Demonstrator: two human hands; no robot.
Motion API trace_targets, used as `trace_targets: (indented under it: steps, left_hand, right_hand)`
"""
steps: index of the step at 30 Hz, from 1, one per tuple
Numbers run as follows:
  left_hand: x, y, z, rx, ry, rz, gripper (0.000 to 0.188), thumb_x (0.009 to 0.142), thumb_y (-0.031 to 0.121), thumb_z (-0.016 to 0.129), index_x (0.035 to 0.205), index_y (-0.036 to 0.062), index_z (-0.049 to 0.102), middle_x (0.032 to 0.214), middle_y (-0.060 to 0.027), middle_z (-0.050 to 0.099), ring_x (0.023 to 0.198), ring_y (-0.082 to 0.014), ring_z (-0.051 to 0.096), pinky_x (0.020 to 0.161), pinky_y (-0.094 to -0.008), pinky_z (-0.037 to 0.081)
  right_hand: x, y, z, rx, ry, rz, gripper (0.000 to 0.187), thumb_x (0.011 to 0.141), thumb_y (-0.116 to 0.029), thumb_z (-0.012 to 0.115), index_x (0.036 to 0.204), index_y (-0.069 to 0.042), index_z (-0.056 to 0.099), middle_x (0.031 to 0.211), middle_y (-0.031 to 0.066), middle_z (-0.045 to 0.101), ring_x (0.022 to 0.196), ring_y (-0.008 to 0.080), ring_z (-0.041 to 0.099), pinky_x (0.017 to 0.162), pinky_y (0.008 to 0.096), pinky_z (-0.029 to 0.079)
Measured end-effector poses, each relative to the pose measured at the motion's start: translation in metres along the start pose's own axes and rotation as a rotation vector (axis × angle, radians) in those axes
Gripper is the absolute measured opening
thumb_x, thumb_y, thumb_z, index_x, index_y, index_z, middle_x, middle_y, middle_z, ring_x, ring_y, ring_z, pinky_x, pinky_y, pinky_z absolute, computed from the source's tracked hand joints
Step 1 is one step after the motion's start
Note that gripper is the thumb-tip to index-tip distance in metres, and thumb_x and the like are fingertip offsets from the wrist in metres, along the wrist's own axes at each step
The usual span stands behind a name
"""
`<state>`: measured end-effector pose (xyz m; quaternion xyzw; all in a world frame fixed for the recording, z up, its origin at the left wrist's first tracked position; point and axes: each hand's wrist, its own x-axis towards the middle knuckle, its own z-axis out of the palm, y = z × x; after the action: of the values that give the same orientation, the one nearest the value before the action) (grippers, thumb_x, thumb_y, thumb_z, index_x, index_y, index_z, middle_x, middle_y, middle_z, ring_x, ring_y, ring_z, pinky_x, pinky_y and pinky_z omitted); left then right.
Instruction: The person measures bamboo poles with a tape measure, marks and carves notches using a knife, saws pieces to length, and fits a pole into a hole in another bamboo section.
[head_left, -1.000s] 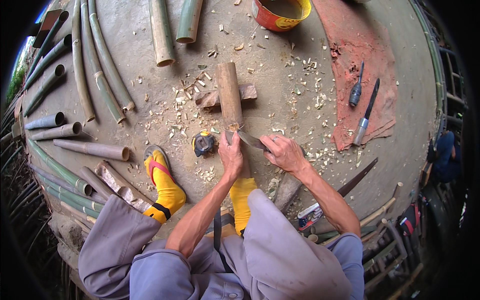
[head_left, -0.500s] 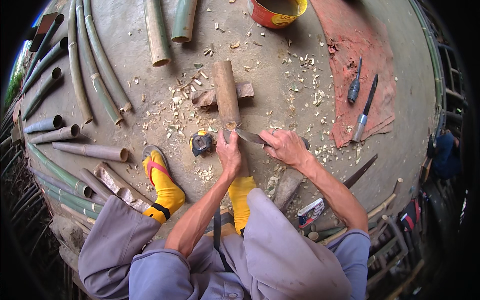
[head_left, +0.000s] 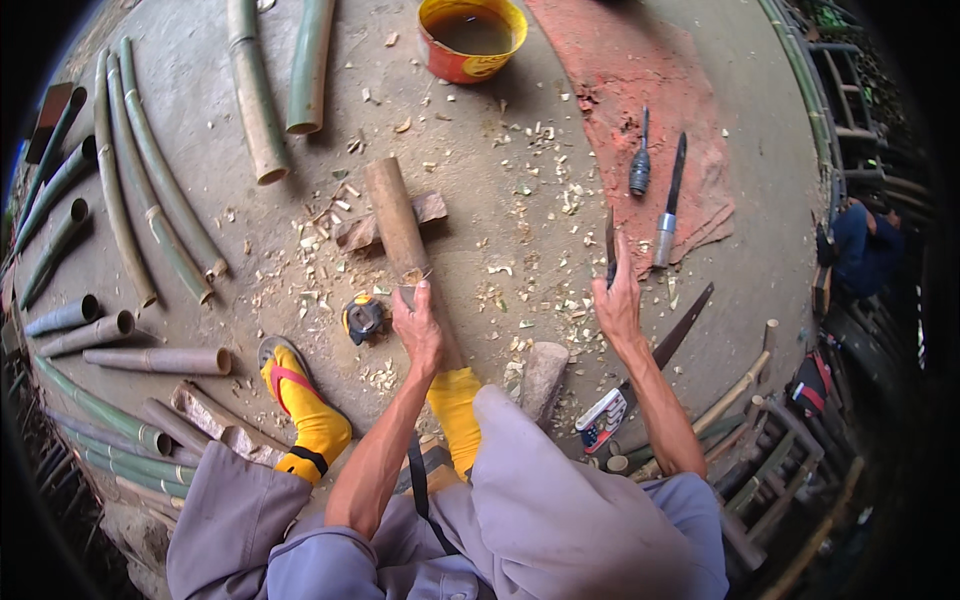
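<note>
A brown bamboo tube point(head_left: 398, 220) lies slanting away from me, its far part propped across a rough wooden block point(head_left: 425, 210). My left hand point(head_left: 417, 330) is closed around the tube just below a freshly cut spot, thumb on top. The tube's near end reaches my foot in a yellow sock point(head_left: 456, 405). Off to the right, apart from the tube, my right hand point(head_left: 618, 300) grips a knife point(head_left: 611, 245), its dark blade pointing away from me. Much of its handle is hidden in the fingers. Left of my left hand sits a tape measure point(head_left: 364, 318).
A red cloth point(head_left: 670, 80) bears another knife point(head_left: 670, 205) and a black-handled pointed tool point(head_left: 640, 165). A saw point(head_left: 682, 328) lies by my right forearm. Beyond stands a bucket of liquid point(head_left: 468, 65). Several bamboo poles point(head_left: 180, 190) lie left; pale chips litter the floor.
My right hand has drawn the knife away from the tube and out to the right, turning its blade to point away. My left hand stays on the tube. The whole view has shifted.
</note>
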<state>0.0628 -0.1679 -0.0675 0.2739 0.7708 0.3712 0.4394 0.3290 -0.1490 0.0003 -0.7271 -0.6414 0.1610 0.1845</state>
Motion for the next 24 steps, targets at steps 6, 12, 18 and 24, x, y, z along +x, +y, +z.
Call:
trace_targets:
  steps: [6, 12, 18, 24]
  left_hand:
    - [0.001, -0.007, -0.031, 0.346, 0.015, 0.352, 0.044, 0.083, 0.029, 0.06, 0.111, -0.0037, 0.052, 0.104, -0.018, 0.052, 0.096, -0.0284, 0.05, 0.086, -0.0375, 0.039]
    - [0.022, -0.005, -0.114, 0.931, -0.126, 0.616, 0.057, 0.062, 0.008, 0.068, 0.117, 0.0194, 0.055, 0.119, -0.009, 0.048, 0.116, -0.0303, 0.041, 0.096, -0.0432, 0.032]
    - [0.052, 0.0, -0.131, 0.781, 0.052, 0.614, 0.06, 0.063, -0.001, 0.062, 0.12, 0.0118, 0.051, 0.122, -0.0131, 0.046, 0.115, -0.0335, 0.042, 0.099, -0.0452, 0.033]
    - [0.094, 0.031, -0.104, 0.576, -0.11, 0.706, 0.067, 0.066, -0.002, 0.062, 0.13, 0.0098, 0.046, 0.132, -0.0151, 0.043, 0.119, -0.034, 0.043, 0.103, -0.0404, 0.036]
  right_hand:
    - [0.002, 0.047, 0.031, -0.118, 0.074, 0.238, 0.06, 0.082, -0.005, 0.05, 0.138, -0.002, 0.029, 0.107, 0.0292, 0.051, 0.091, 0.0416, 0.052, 0.082, 0.0479, 0.041]
    - [-0.008, 0.083, 0.044, -0.302, 0.108, 0.159, 0.058, 0.083, -0.008, 0.059, 0.136, 0.0, 0.035, 0.106, 0.0268, 0.052, 0.097, 0.041, 0.05, 0.085, 0.0479, 0.04]
    - [-0.011, 0.1, 0.048, -0.37, 0.157, 0.146, 0.057, 0.083, -0.012, 0.063, 0.134, -0.002, 0.039, 0.112, 0.0244, 0.05, 0.103, 0.0415, 0.048, 0.091, 0.0492, 0.038]
    - [-0.02, -0.023, 0.062, -0.073, 0.023, 0.171, 0.051, 0.087, -0.027, 0.06, 0.128, 0.001, 0.044, 0.122, 0.0205, 0.048, 0.112, 0.033, 0.05, 0.091, 0.0441, 0.045]
